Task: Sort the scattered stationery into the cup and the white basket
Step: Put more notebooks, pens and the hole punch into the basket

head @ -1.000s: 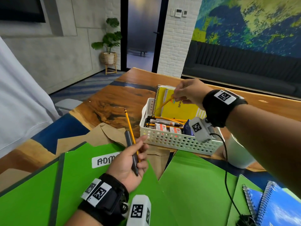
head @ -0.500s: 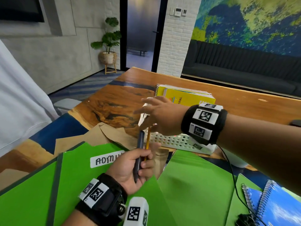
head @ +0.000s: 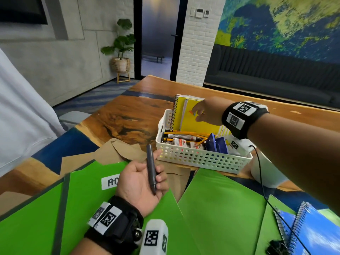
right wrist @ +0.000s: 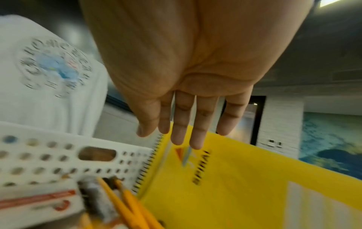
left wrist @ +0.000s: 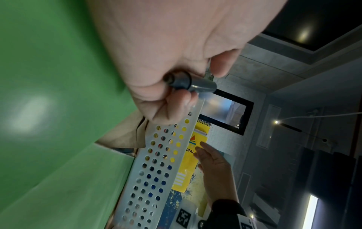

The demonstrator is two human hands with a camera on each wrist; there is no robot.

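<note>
Stationery mostly inside the white basket [head: 202, 159] by now: yellow pencils [head: 184, 134], small boxes [head: 181, 143], a blue thing [head: 215, 144], and a yellow notebook [head: 185, 118] standing up at the back. One second ago, two things in the left hand [head: 139, 181]: a yellow pencil and a dark pen [head: 151, 170]. Now only the pen there, lying across the curled fingers, with the thumb up near its top end. Half a second ago, right hand [head: 207, 113] down by the left one, reaching for that pencil. Now up over the basket, fingers straight and a little spread, holding nothing, just in front of the notebook cover. Touching the cover or not, hard to tell. Probably means the pencil dropped in with the other pencils, though no way to pick it out from the rest. So one more thing sorted. Pen likely next, into the basket or into the cup [head: 265, 172], the white shape just right of the basket, mostly hidden behind the right arm. Plenty left on the table [head: 128, 115] too: green folders [head: 220, 208], brown envelopes [head: 117, 151], blue notebooks [head: 312, 227] at the near right. Task not done yet. Worth some care with the pen: a loose hold, so maybe a roll off the fingers.
</note>
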